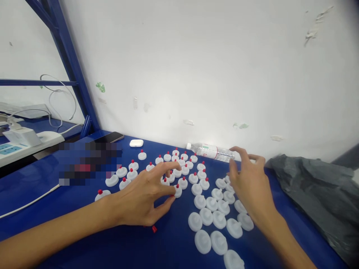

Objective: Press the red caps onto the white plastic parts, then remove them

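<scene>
Several white round caps with red tips (183, 168) are spread over the blue table (50, 228). A second group of white caps without red tips (213, 220) lies nearer me on the right. My left hand (143, 196) hovers over the red-tipped caps, fingers spread and curved, fingertips near one cap (177, 191). My right hand (249, 183) floats above the plain white caps with its fingers apart, holding nothing. A small loose red piece (154, 229) lies on the table below my left hand.
A plastic water bottle (211, 151) lies along the white wall. A phone (108, 137) and a white earbud case (136, 142) sit at the back. A grey plastic bag (314, 186) covers the right end. A power strip (17, 145) and cables sit left.
</scene>
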`<move>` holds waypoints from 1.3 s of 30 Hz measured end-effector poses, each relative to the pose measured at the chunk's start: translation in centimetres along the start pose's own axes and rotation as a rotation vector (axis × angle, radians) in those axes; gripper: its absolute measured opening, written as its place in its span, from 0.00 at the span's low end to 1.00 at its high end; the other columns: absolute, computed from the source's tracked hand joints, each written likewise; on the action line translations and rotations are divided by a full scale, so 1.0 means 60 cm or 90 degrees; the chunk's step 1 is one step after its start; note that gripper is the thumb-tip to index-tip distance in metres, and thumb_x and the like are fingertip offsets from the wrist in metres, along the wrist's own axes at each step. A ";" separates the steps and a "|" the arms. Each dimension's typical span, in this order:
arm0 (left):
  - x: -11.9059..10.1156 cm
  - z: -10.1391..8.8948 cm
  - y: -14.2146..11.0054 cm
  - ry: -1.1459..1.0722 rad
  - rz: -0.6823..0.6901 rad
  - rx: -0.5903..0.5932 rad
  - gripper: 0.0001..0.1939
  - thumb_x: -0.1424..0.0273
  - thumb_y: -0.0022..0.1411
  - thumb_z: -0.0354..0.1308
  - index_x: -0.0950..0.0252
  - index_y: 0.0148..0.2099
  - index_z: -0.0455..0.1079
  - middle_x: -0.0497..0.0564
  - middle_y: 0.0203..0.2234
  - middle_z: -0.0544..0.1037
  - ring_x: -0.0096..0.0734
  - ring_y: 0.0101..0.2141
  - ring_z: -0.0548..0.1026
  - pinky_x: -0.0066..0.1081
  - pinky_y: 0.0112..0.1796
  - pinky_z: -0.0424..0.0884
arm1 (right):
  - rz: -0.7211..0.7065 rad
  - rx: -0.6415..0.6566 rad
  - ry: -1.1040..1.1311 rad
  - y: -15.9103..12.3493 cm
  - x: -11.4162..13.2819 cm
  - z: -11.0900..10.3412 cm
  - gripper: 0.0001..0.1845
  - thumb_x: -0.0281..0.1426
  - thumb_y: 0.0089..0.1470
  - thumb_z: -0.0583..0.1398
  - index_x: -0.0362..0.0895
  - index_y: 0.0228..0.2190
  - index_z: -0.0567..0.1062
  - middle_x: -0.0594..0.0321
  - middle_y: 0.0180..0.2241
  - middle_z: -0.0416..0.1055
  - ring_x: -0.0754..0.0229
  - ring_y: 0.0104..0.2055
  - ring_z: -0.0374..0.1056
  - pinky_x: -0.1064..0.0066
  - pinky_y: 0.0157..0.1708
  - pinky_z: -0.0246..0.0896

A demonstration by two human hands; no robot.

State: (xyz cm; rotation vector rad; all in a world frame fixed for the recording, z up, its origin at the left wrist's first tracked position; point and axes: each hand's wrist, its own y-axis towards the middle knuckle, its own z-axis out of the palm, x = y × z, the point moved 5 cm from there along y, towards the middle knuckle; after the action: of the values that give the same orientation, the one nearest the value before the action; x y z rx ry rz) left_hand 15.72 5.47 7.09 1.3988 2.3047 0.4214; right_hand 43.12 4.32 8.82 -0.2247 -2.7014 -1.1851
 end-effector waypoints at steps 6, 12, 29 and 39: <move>-0.002 0.000 0.001 -0.008 0.004 -0.002 0.10 0.71 0.67 0.56 0.60 0.39 0.80 0.57 0.63 0.63 0.44 0.51 0.76 0.41 0.44 0.78 | 0.001 0.004 0.039 0.000 -0.015 0.005 0.19 0.34 0.67 0.52 0.48 0.55 0.74 0.53 0.38 0.64 0.61 0.21 0.66 0.66 0.21 0.61; -0.007 -0.003 0.002 -0.011 0.032 -0.005 0.10 0.73 0.67 0.56 0.63 0.35 0.77 0.58 0.60 0.64 0.41 0.49 0.77 0.37 0.41 0.77 | -0.029 0.000 0.012 0.003 -0.015 0.001 0.19 0.35 0.66 0.51 0.47 0.52 0.76 0.51 0.40 0.70 0.59 0.20 0.67 0.62 0.25 0.62; 0.011 0.006 0.000 0.045 0.067 -0.192 0.13 0.78 0.68 0.57 0.62 0.52 0.69 0.51 0.43 0.80 0.28 0.33 0.80 0.26 0.27 0.73 | 0.077 0.459 -0.132 -0.029 -0.025 0.066 0.09 0.35 0.58 0.63 0.51 0.40 0.82 0.60 0.38 0.82 0.45 0.42 0.77 0.62 0.34 0.59; 0.006 0.008 -0.008 0.073 0.108 -0.169 0.16 0.81 0.69 0.54 0.63 0.56 0.68 0.52 0.44 0.81 0.29 0.33 0.82 0.26 0.26 0.70 | 0.050 0.391 -0.096 -0.024 -0.011 0.060 0.14 0.40 0.64 0.57 0.48 0.43 0.79 0.57 0.36 0.81 0.45 0.39 0.78 0.61 0.33 0.61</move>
State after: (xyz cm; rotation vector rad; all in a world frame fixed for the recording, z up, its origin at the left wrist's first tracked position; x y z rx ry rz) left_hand 15.46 5.62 6.37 1.4705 2.1275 0.8476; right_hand 43.06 5.97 5.26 -0.3291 -2.9944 -0.2892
